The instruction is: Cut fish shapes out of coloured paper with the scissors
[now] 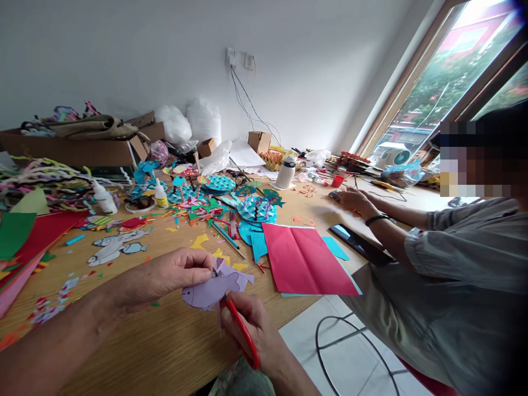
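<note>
Between the thumb and fingers of my left hand [192,268] is a purple paper fish [208,291], with a drawn eye and outline and some spare paper still attached around its tail. My right hand [251,324] grips red-handled scissors [243,333]. Their blades are at the fish's lower edge, partly hidden by the paper and my fingers. A thin purple strip hangs below the cut. Grey paper fish cutouts [109,250] lie on the table beyond my left forearm.
Red paper [309,258] lies at the table's right edge, near a phone [358,245]. Glue bottles [103,198], colourful scraps and blue paper pieces [256,212] spread across the middle. A co-worker [466,264] sits at the right, hands on the table. A white bottle [286,173] stands farther back.
</note>
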Demonstrator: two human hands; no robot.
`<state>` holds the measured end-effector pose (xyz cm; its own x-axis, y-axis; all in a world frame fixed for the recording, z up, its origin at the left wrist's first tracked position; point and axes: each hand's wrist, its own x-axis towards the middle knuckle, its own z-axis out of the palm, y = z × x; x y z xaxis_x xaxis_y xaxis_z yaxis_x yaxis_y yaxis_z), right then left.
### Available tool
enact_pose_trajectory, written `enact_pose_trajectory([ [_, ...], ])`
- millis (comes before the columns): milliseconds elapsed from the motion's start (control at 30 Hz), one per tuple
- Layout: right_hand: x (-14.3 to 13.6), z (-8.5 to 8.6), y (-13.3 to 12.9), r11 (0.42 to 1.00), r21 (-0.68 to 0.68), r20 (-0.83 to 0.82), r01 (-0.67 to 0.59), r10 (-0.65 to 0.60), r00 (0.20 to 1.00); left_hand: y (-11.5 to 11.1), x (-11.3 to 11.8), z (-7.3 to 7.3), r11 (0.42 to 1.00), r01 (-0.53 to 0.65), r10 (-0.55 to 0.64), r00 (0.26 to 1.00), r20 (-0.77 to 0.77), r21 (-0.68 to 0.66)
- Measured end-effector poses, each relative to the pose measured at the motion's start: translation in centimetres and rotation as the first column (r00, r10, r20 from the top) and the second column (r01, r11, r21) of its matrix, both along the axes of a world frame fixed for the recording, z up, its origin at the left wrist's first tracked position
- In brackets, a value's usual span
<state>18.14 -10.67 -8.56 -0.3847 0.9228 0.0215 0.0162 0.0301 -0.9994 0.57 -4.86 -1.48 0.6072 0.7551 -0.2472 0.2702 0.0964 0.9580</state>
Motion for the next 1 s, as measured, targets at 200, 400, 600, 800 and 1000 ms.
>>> enact_pose_trajectory([
  [200, 0.0, 0.5, 0.6, 1.0, 0.023, 0.032, -0.009, 0.008, 0.999, 0.4, -0.6, -0.2, 0.998, 0.026, -0.024, 0.999, -0.046, 0.056],
  [400, 1.1, 0.4, 2.4, 0.996, -0.076, -0.095, -0.052, 0.045, 0.994, 1.5, -1.7, -0.1, 0.969, -0.02, 0.061, 0.985, -0.164, 0.244],
  [600, 1.8, 2.3, 4.3, 0.993, 0.053, -0.173, 0.103, -0.092, 0.981, 1.6, -1.9, 0.2, 0.96, -0.039, 0.094, 0.977, -0.191, 0.276],
  [800, -0.5, 4.4, 5.1, 1.0, 0.004, -0.139, -0.012, 0.012, 0.99, 1.7, -1.4, -0.1, 0.944, -0.056, 0.115, 0.98, -0.164, 0.326],
  [1000, -2.7, 3.8, 6.2, 0.989, -0.013, -0.359, 0.146, -0.141, 0.923, 1.0, -1.5, -0.6, 0.841, -0.505, 0.438, 0.846, 0.305, 0.193],
])
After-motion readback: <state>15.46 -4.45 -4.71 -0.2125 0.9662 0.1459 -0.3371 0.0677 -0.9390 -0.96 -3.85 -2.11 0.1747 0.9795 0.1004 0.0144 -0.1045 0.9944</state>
